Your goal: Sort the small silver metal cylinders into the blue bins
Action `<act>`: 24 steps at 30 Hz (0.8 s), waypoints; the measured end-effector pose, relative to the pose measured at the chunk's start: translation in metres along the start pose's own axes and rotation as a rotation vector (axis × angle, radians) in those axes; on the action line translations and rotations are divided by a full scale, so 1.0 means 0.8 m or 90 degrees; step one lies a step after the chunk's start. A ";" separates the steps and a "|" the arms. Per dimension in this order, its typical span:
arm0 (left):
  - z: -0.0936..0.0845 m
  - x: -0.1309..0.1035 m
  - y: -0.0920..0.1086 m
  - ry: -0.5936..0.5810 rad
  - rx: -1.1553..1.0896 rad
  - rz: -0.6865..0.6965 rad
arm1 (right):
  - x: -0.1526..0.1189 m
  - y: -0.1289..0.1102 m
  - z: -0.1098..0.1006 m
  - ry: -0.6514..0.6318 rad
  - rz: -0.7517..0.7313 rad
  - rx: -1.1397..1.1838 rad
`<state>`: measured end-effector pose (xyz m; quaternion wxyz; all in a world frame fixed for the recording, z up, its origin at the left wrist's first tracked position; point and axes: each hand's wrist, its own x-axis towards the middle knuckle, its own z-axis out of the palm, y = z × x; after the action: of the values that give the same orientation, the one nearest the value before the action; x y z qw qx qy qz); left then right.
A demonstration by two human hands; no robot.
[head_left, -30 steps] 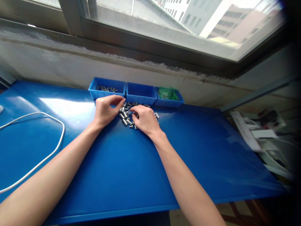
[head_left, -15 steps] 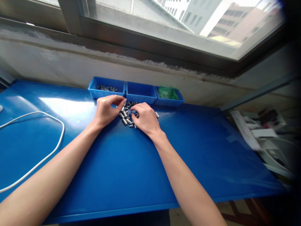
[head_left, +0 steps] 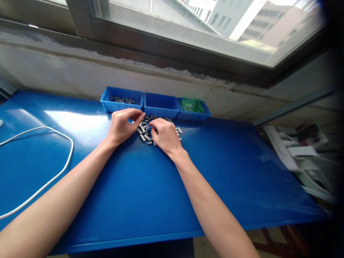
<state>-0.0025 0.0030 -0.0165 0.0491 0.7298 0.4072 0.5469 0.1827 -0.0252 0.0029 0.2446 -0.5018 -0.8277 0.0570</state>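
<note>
Several small metal screws and spacers lie in a loose pile on the blue table. My left hand is at the pile's left edge, thumb and forefinger pinched together; whatever is between the tips is too small to make out. Over the right part of the pile, my right hand is curled downward with its thumb and forefinger close together. Its fingertips are partly hidden, so I cannot tell if it holds a piece.
Behind the pile stand three joined blue bins: the left bin holds screws, the middle bin shows a bare floor, the right bin holds green bags. A white cable curves at left. A window is behind.
My right hand has shifted slightly left and its fingers have drawn closer together, uncovering more pieces on its right. My left hand keeps its pinch almost in place.
</note>
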 end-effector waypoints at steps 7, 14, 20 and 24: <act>-0.002 -0.001 0.004 -0.034 -0.022 0.021 | 0.004 0.009 0.013 0.171 0.111 0.372; 0.000 -0.003 0.018 -0.112 -0.076 0.083 | 0.008 0.013 0.010 0.201 0.242 0.758; 0.003 -0.005 0.014 -0.116 -0.073 0.076 | 0.007 0.010 0.011 0.165 0.216 0.772; 0.002 -0.002 0.015 -0.109 -0.076 0.065 | 0.009 0.009 0.014 0.162 0.189 0.769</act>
<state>0.0053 -0.0050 -0.0122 0.0990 0.7895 0.3302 0.5078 0.1806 -0.0136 -0.0072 0.5707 -0.3873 -0.5355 0.4873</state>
